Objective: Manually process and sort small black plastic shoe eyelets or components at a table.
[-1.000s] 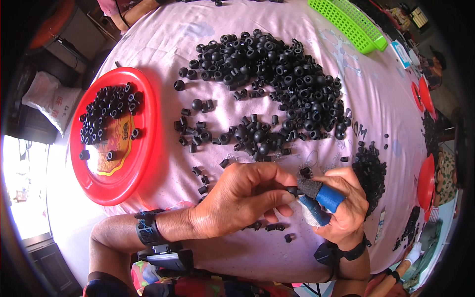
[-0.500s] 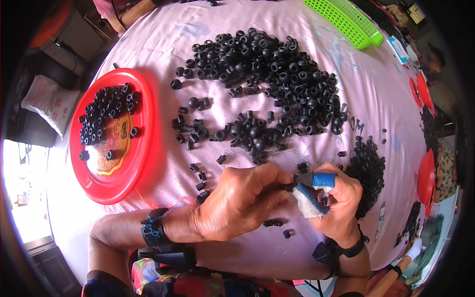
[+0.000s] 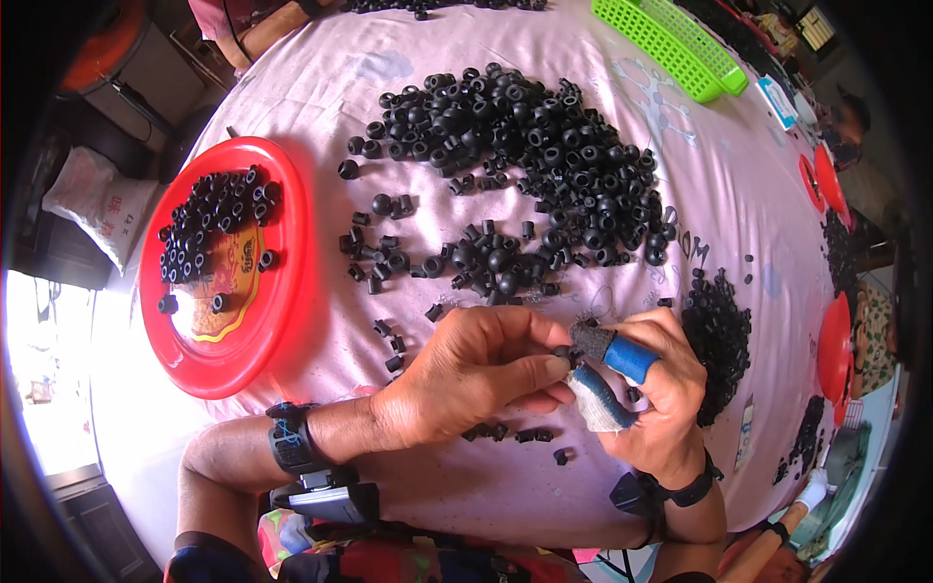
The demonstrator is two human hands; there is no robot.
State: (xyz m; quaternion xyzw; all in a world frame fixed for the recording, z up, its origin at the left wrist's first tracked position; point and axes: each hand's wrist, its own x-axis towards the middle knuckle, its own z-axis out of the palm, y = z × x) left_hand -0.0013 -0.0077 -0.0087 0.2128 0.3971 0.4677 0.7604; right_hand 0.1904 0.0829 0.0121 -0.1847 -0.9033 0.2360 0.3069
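Note:
My left hand (image 3: 476, 364) pinches a small black part (image 3: 562, 353) between thumb and fingers; its exact shape is mostly hidden. Close to it is my right hand (image 3: 663, 394), with index finger and thumb parted. A dark grey and blue wrap (image 3: 630, 360) covers that index finger, and a white and blue cover (image 3: 601, 400) sits on the thumb. Another small black piece (image 3: 634, 394) shows in the hollow between them; whether it is held I cannot tell. Beyond my hands lies a large heap of black rubber-like caps (image 3: 515, 117), with short hollow black pieces in front.
A red round tray (image 3: 292, 321) with black hollow pieces stands at the left. Right of the heap lies a pile of smaller black parts (image 3: 717, 340). A green basket (image 3: 671, 49) is at the far right. Another person's arm (image 3: 262, 34) rests at the far left edge.
My left hand has drawn slightly back and turned, showing the thumb on the black part. The right index finger and thumb have spread apart. More loose pieces show below my left hand.

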